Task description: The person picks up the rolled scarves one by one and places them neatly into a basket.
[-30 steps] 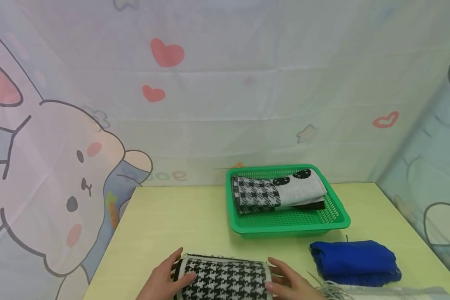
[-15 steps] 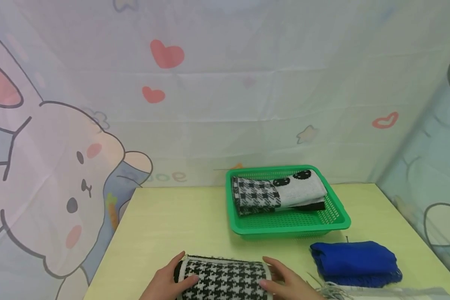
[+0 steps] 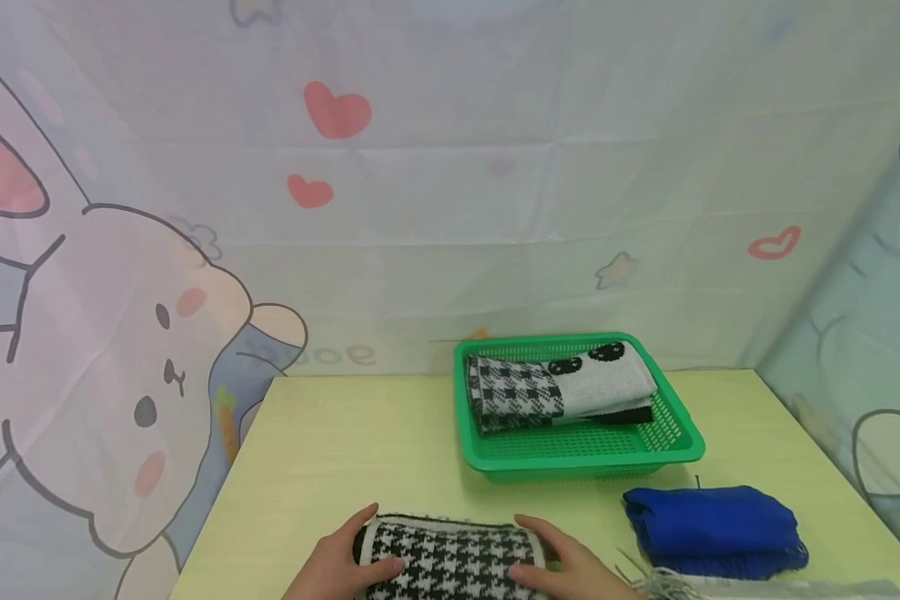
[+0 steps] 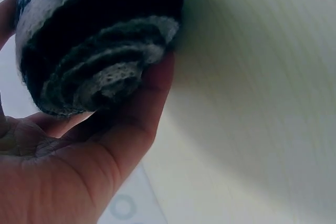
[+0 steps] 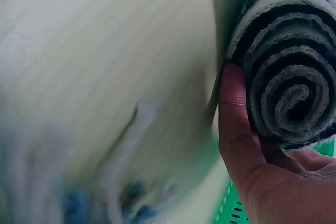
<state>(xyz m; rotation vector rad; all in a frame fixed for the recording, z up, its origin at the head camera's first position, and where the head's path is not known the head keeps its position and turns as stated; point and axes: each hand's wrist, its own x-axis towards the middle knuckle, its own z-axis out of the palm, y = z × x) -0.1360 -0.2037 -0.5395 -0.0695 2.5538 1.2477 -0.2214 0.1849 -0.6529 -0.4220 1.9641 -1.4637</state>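
Observation:
A black-and-white houndstooth scarf (image 3: 453, 560), rolled into a thick cylinder with a pale border, lies at the near edge of the head view. My left hand (image 3: 337, 562) grips its left end, thumb on the near face and fingers reaching over the far side. At the opposite end my right hand (image 3: 570, 567) holds it the same way. Spiral layers of the roll (image 5: 294, 85) show plainly in the right wrist view. In the left wrist view, dark and light bands of the rolled end (image 4: 105, 51) sit against the curled fingers. The roll's lower part is cut off in the head view.
Behind the roll stands a green plastic basket (image 3: 585, 463) with folded black-and-white knit pieces (image 3: 517, 392) inside. A folded blue fringed cloth (image 3: 716, 529) lies to the right. Nearer, a pale fringed cloth (image 3: 787, 588) is partly cut off. A printed curtain (image 3: 450, 208) hangs behind the yellow table (image 3: 330, 442).
My right hand has shifted left along the scarf, its fingers now further over the top. The left thumb has moved slightly further right over the roll. The basket and other cloths stay put.

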